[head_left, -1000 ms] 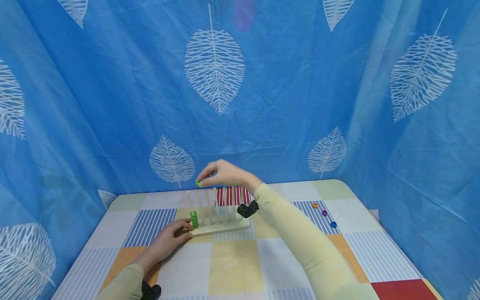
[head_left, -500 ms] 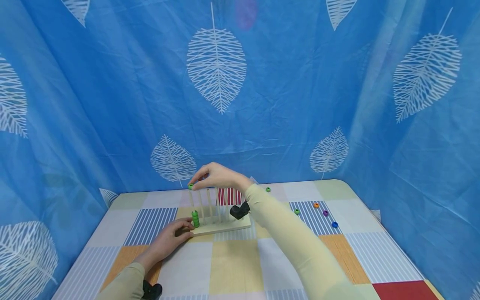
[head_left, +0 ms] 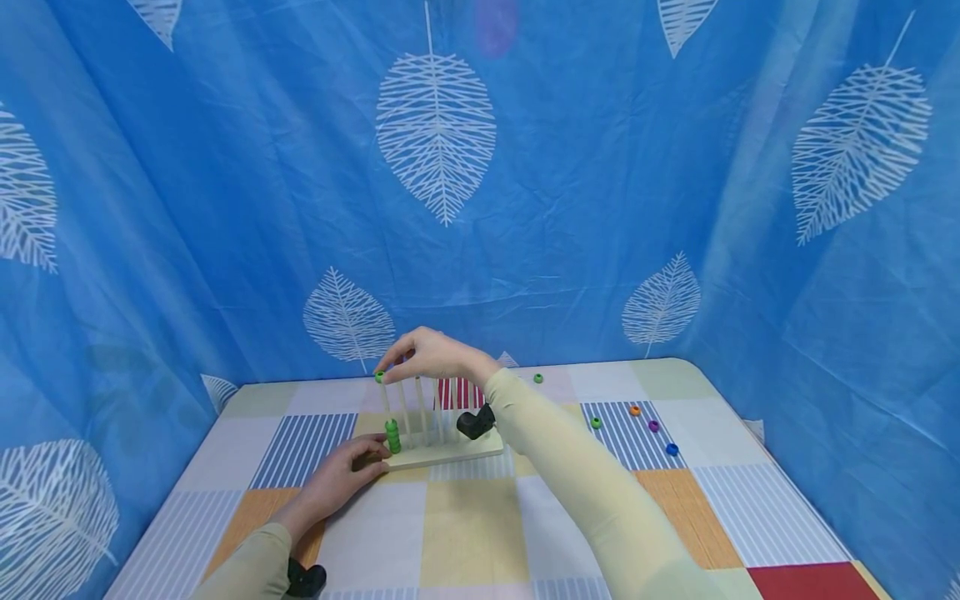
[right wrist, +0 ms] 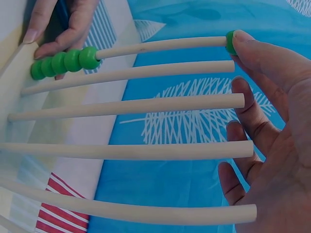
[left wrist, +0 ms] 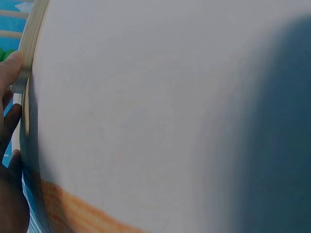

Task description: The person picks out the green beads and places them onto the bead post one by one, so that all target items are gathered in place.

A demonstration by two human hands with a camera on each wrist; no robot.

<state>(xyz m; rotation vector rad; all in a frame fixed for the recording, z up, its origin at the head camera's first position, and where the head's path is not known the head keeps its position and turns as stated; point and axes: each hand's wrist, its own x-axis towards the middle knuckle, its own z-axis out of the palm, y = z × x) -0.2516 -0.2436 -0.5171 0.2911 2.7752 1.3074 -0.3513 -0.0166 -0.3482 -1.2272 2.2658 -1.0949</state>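
Between thumb and forefinger, my right hand [head_left: 431, 354] pinches a green bead [right wrist: 231, 42] at the tip of the leftmost peg of a wooden peg rack [head_left: 450, 451]. The other fingers of that hand are bent behind the neighbouring pegs in the right wrist view. Several green beads [right wrist: 58, 63] are stacked at the foot of the same peg. My left hand [head_left: 341, 475] grips the left end of the rack's base, thumb and fingers at its edge; the left wrist view catches only part of this hand. The other pegs in the right wrist view carry no beads.
Loose beads lie on the checked tablecloth [head_left: 472, 533] to the right: green [head_left: 596, 422], another green one farther back, orange [head_left: 635, 411], purple [head_left: 653, 426] and blue [head_left: 672, 449]. A blue curtain [head_left: 525, 250] with white leaves hangs behind the table.
My right hand has moved left and slightly down, bringing the green bead onto the leftmost peg's tip. Its arm shifted too, uncovering two green beads on the table. My left hand stays on the rack.
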